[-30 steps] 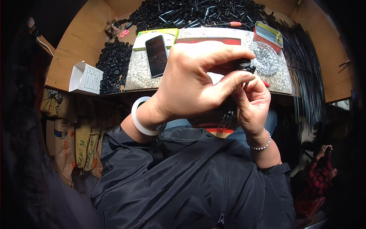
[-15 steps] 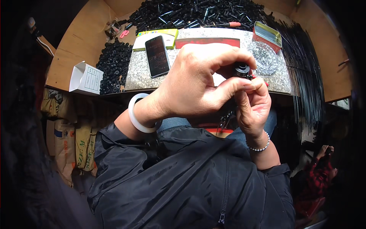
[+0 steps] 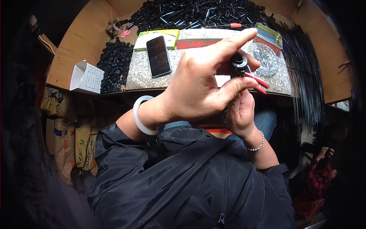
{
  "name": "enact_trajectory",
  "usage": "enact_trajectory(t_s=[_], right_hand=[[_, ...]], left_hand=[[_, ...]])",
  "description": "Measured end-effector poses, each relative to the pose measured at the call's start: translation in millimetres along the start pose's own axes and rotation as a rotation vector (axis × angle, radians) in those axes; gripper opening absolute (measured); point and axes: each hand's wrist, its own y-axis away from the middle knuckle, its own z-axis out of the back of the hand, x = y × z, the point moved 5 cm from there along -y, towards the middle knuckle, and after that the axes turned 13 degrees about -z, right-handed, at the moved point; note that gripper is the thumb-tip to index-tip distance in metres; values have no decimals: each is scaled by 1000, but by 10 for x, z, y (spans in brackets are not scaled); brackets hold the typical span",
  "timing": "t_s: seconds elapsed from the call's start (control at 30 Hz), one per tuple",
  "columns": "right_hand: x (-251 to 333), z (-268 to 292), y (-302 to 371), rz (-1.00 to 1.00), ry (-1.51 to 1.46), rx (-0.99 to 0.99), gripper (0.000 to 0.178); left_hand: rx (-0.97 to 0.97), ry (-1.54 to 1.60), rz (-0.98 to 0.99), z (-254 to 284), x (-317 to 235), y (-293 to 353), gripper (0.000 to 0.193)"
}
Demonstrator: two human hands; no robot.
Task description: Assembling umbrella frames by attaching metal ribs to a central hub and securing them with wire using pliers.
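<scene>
Clamped black cylinder [image 3: 239, 65] right of frame centre between thumb and fingers of left hand [image 3: 202, 78]; aimed long axis roughly along line of sight. Had right hand [image 3: 243, 113] just below; couldn't tell hidden fingertips' grip.

With the slab [image 3: 138, 78] as clock face and 12 o'clock at its far edge, the parts heap [image 3: 190, 13] lies beyond 12, the small-parts pile [image 3: 110, 68] adjoins 9 with the carton [image 3: 91, 79] just outside it, and the rod bundle [image 3: 305, 72] runs along 3. On the slab, the flat box [image 3: 172, 36] is at 10, the phone [image 3: 158, 56] at 9, the tin [image 3: 269, 42] at 2 and the dish [image 3: 266, 60] at 3. The left hand [image 3: 202, 80], workpiece [image 3: 239, 63] in its grasp, is above the slab; the right hand [image 3: 243, 112] is at 5, by the near edge.
</scene>
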Motion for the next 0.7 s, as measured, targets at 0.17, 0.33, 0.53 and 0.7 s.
enact_trajectory(t_s=[0.17, 0.33, 0.53, 0.7], right_hand=[[44, -47, -39, 215, 273, -77, 22], [-64, -73, -22, 143, 317, 8, 20], [-241, -147, 54, 69, 151, 166, 18], [-149, 8, -4, -65, 545, 376, 38]], left_hand=[[-26, 8, -34, 17, 34, 36, 53], [-140, 29, -73, -33, 58, 160, 70], [-97, 467, 336, -275, 312, 375, 24], [-112, 293, 443, -142, 293, 545, 16]])
